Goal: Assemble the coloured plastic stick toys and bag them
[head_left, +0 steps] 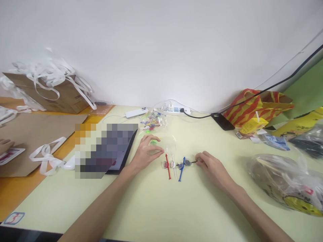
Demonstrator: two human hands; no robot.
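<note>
My left hand (147,152) rests on the pale green table (156,208), its fingers closed around a small clear bag with a green piece (153,143) in it. My right hand (211,165) pinches the end of a thin black stick (193,162) lying on the table. Between the hands lie a red stick (167,167), a white stick (174,166) and a blue stick (182,168) in a row, each with a small round clear disc at its middle. A clear bag of more coloured pieces (151,123) sits just beyond my left hand.
A tablet (120,158) lies left of my left hand. A power strip (174,109), a white remote (136,112) and a black phone (223,121) line the wall. Plastic bags (285,183) crowd the right. Brown paper bags and white ribbons (47,158) cover the left, where another person's hand (5,145) shows.
</note>
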